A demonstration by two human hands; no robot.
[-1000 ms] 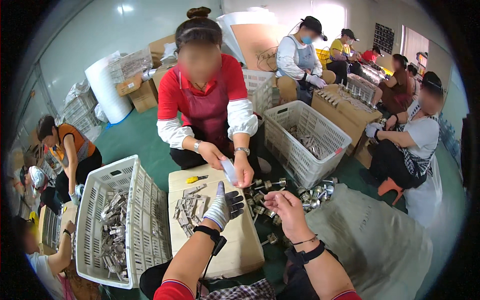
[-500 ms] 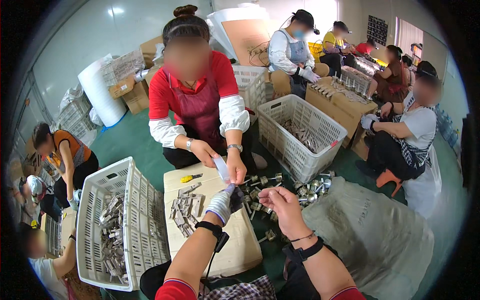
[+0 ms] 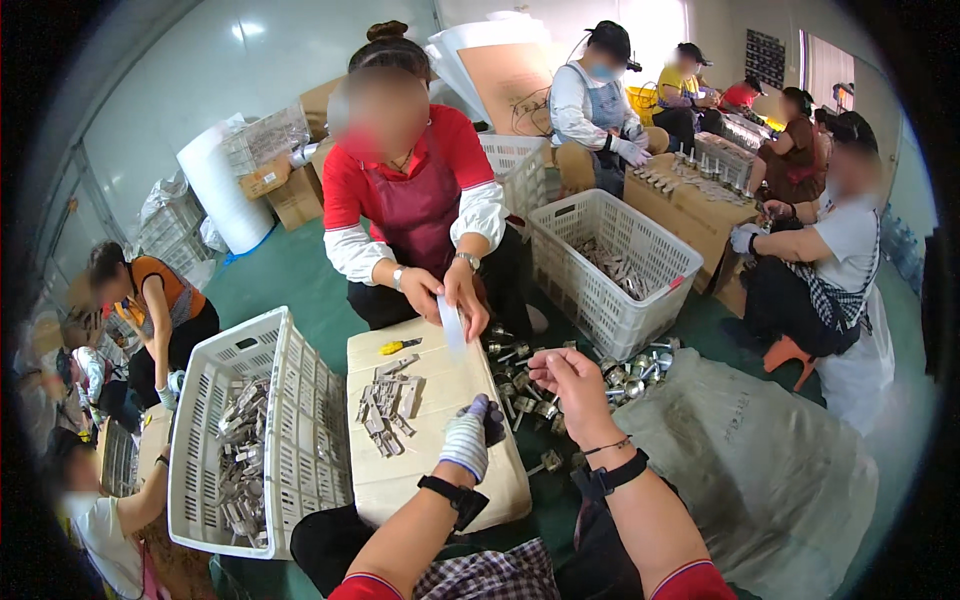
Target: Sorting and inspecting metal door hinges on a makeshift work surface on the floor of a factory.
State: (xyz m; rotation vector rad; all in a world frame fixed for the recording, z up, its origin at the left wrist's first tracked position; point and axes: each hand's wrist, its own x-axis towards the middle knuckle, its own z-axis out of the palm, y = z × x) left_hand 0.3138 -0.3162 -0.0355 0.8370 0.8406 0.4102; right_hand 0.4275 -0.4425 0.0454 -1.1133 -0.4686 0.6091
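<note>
My left hand (image 3: 468, 440), in a striped glove with dark fingers, is over the right side of a cardboard-topped work surface (image 3: 470, 492). It is closed with the thumb up; anything inside is hidden. Bare and to its right, my right hand (image 3: 575, 388) is raised with its fingers curled in toward the thumb, and I cannot make out anything between them. Facing me, a co-worker in red holds a whitish translucent strip (image 3: 451, 322) in both hands. Several flat metal pieces (image 3: 385, 410) lie in a pile on the surface, with a yellow utility knife (image 3: 398, 347) behind them.
A white crate (image 3: 338, 440) of metal pieces stands at left, another crate (image 3: 565, 295) beyond the co-worker at right. Round metal parts with stems (image 3: 632, 382) lie heaped on the green floor beside a large grey-green sack (image 3: 760, 470). Other people sit working around.
My left hand has drawn back toward me, away from the co-worker's hands. The co-worker still holds the strip, now more upright. My view has shifted slightly.
</note>
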